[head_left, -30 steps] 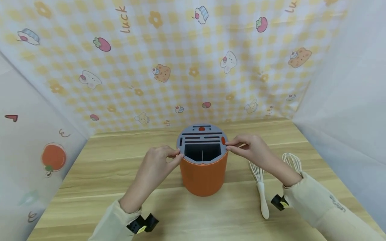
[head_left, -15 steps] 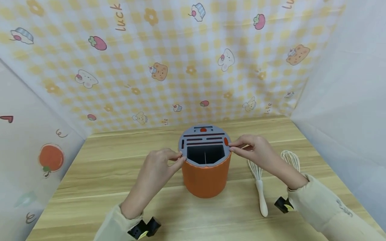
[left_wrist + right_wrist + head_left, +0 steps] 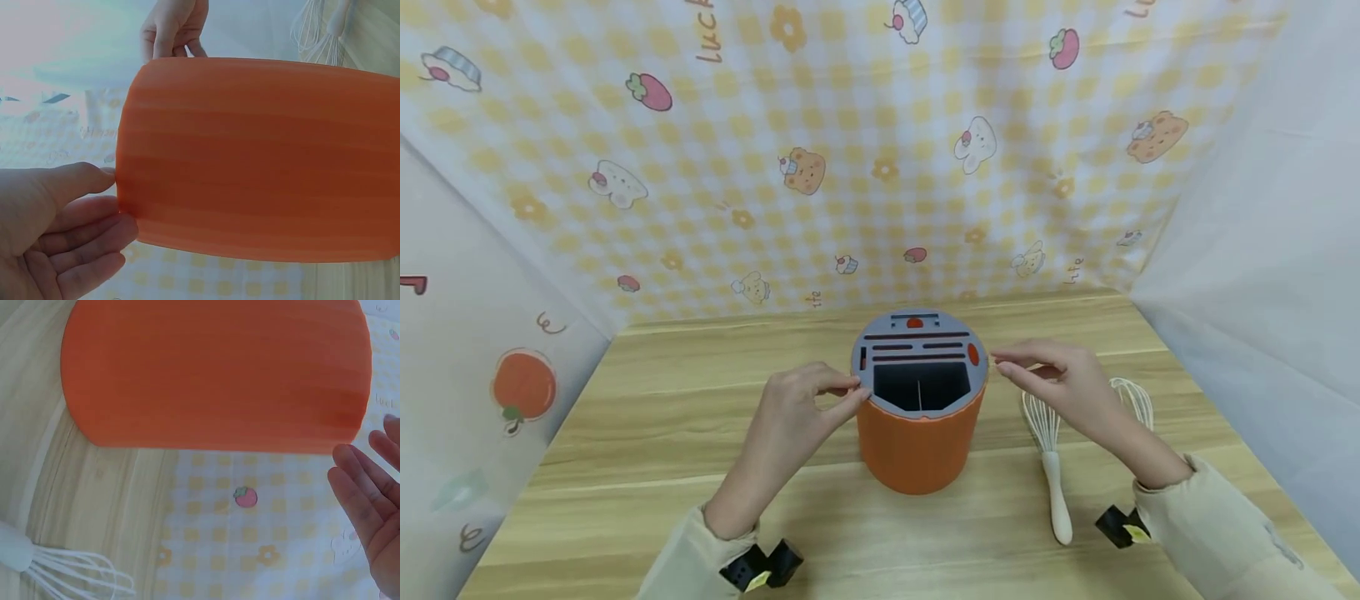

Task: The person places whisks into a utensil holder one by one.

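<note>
An orange round utensil holder [image 3: 917, 454] with a grey slotted lid [image 3: 865, 375] stands upright on the wooden table. The lid has narrow slots, two dark square openings and red oval spots. At its left rim my left hand [image 3: 808, 408] pinches the edge, thumb on the lid; the left wrist view shows the hand [image 3: 69, 231] with its fingertips right at the rim. Just off the right rim is my right hand [image 3: 1067, 387], holding nothing. From the right wrist view, its fingers [image 3: 362, 506] lie loosely extended beside the holder's orange wall [image 3: 219, 375].
A whisk [image 3: 1051, 475] with a pale handle lies on the table right of the holder. Another whisk [image 3: 1138, 404] is partly hidden behind my right forearm. A yellow checked cloth [image 3: 880, 208] hangs behind the table, with white walls at both sides.
My right hand has come away from the holder's rim, moving right. The holder sits slightly farther right in view, with my left hand still at its left rim.
</note>
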The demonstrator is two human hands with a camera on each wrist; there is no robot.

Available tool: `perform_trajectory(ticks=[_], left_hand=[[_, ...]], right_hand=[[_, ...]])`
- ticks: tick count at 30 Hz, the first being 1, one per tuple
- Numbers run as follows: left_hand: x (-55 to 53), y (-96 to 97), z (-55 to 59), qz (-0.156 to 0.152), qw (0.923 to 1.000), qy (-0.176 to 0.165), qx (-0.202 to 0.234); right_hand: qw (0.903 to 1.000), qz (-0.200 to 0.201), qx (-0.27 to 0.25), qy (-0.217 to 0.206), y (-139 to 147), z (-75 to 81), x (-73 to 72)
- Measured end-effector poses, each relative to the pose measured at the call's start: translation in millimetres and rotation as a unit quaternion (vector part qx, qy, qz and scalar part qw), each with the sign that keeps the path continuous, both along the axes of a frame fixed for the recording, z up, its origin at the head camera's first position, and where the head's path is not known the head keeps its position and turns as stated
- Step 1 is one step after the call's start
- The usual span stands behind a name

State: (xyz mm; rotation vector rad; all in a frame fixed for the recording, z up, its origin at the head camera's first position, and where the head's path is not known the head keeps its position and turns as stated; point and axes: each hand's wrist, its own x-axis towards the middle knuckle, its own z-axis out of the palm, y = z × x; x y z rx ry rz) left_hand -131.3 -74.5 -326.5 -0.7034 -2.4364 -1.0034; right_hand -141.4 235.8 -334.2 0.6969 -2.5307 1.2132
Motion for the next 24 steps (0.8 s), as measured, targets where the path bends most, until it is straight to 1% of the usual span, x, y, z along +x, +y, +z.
perform_trajectory(ticks=[2, 4, 8, 13, 18, 21, 24], left_hand=[[-1.5, -1.0, -0.6, -0.009, 0.9999, -0.003, 0.008], [-2.8, -2.3, -1.3, -0.017, 0.9997, -0.008, 0.017], [-6.2, -4.4, -3.2, -0.031, 0.9987, -0.021, 0.036], [-9.5, -6.1, -5.8, -0.044, 0.9962, -0.043, 0.062], [-12.1, -6.2, -6.0, -0.054, 0.9932, -0.063, 0.082], [-13.3, -6.8, -6.2, -0.057, 0.9920, -0.069, 0.089], [-14.5, -7.8, -7.2, -0.059, 0.9908, -0.078, 0.093]], right_hand=[[0.9998, -0.019, -0.002, 0.001, 4.5, -1.5, 2.5], [0.9996, -0.029, -0.005, -0.001, 9.7, -3.5, 4.7], [0.9993, -0.036, -0.001, -0.008, 22.1, -11.7, 9.3], [0.9977, -0.053, 0.012, -0.041, 37.6, -26.3, 18.1], [0.9940, -0.071, 0.025, -0.078, 52.0, -40.8, 25.7], [0.9922, -0.070, 0.017, -0.102, 58.4, -49.1, 27.8], [0.9907, -0.072, 0.007, -0.115, 63.6, -58.4, 29.2]])
